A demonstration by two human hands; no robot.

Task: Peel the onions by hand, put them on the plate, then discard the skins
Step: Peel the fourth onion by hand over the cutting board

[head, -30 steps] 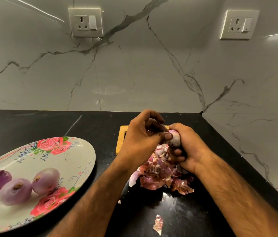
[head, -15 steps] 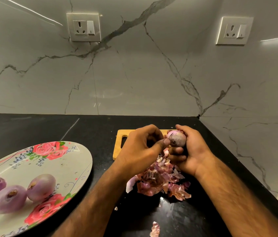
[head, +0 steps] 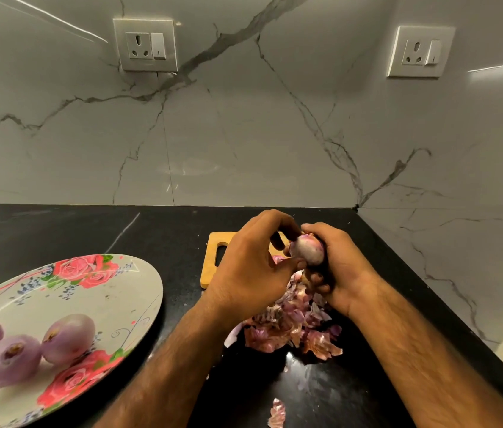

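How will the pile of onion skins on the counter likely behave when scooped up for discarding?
The skin pile looks thin, curled and papery, so probably very light and floppy, crumpling when squeezed. It lies as many loose pieces, so bits would likely slip out; one stray flake already sits apart on the black counter. Several grabs seem likely.

One pale onion [head: 308, 250] held above skins [head: 287, 330]; three peeled onions [head: 9, 359] on floral plate [head: 105, 293].

— Where does the head camera look from?
— Above the countertop [head: 58, 230], facing forward and down at the cutting board [head: 208, 273], with the marble wall [head: 244, 143] behind it.
— How near?
— Close; the plate [head: 105, 304] left of the board is cropped.
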